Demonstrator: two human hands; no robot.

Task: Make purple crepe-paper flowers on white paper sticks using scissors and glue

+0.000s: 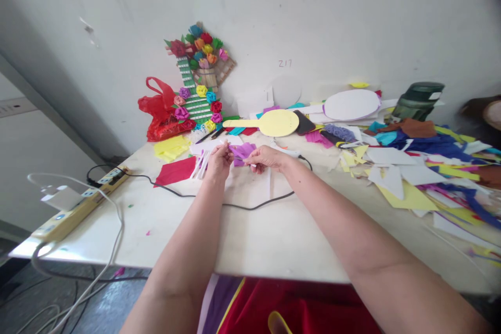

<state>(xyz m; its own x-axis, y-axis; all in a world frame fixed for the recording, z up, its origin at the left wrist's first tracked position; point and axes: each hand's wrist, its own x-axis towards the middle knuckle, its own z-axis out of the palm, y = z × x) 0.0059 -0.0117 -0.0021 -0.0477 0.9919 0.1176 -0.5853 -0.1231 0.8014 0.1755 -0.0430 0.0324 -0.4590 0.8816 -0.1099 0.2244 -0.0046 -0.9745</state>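
Showing between left hand (pixel 221 160) and right hand (pixel 264 158) — purple paper (pixel 241 152).

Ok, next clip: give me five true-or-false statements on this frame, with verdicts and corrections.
1. The left hand and right hand are both at the purple paper. True.
2. The red bag stands at the right end of the table. False: the red bag is left of the hands, beside the flower craft.
3. A white charger sits on the power strip. True.
4. The black cable is coiled up on the floor. False: the black cable stretches across the table.
5. A dark green bottle stands on the right, near the wall. True.
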